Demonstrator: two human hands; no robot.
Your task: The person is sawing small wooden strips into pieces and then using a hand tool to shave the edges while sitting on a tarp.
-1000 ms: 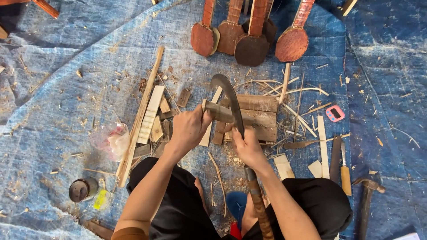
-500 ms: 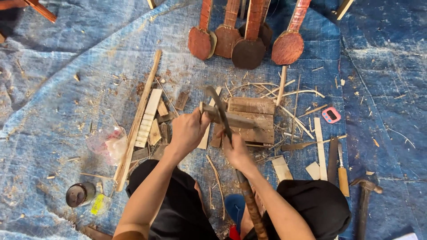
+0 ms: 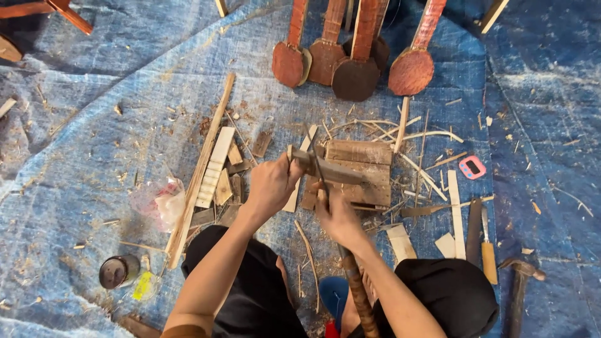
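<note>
Over the blue tarp (image 3: 113, 144), left hand (image 3: 272, 184) is clenched around a short wooden stick (image 3: 325, 169) lying across the wooden block (image 3: 363, 172) — right hand (image 3: 338, 219) grips a long-handled curved blade (image 3: 316, 156), its edge on the stick — wood shavings (image 3: 413, 134) lie around

Wood stick (image 3: 325, 170): short, light brown, lying roughly level across the front-left corner of the chopping block (image 3: 366, 169), left end clamped in the left hand (image 3: 270, 184). Blade (image 3: 315, 156): dark, thin, curved, seen edge-on, bearing on the stick just left of the block. Its long, banded brown handle (image 3: 357, 291) runs back from the block toward the person, gripped in the right hand (image 3: 338, 216) just in front of the block.
</note>
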